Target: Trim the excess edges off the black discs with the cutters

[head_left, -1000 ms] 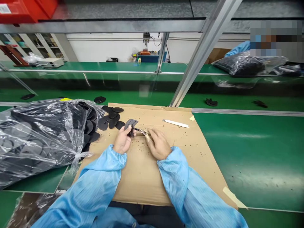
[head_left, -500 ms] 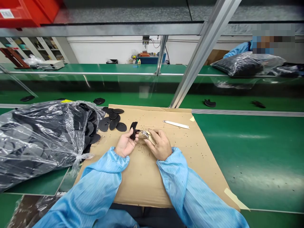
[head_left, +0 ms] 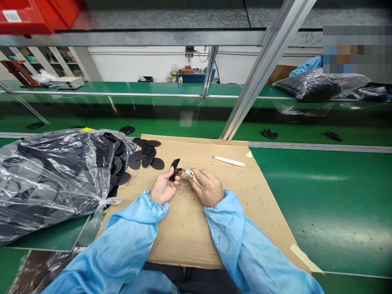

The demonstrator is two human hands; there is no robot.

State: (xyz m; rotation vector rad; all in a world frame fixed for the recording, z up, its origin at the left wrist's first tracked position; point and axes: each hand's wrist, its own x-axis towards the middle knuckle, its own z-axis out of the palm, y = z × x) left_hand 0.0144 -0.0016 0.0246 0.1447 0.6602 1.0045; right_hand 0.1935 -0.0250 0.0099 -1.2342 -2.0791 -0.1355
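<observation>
Over the cardboard's middle, our left hand [head_left: 164,187] pinches a black piece [head_left: 174,169]; our right hand [head_left: 208,187] is closed around the metal-tipped tool [head_left: 189,174], its tip at the piece.

Held piece [head_left: 174,170]: black
Cardboard [head_left: 183,232]: tan, black-speckled
Sleeves [head_left: 131,232]: light blue
Worktop, three o'clock [head_left: 333,196]: green
Bin, ten o'clock [head_left: 36,16]: red

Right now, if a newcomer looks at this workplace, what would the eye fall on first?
Probably the large clear plastic bag of black flat discs, knotted and bulging at the left of the bench. Next, in the middle, the bare left hand holding a dark curved piece, and the right hand with a small metal-tipped tool against it, above a brown cardboard sheet.
</observation>
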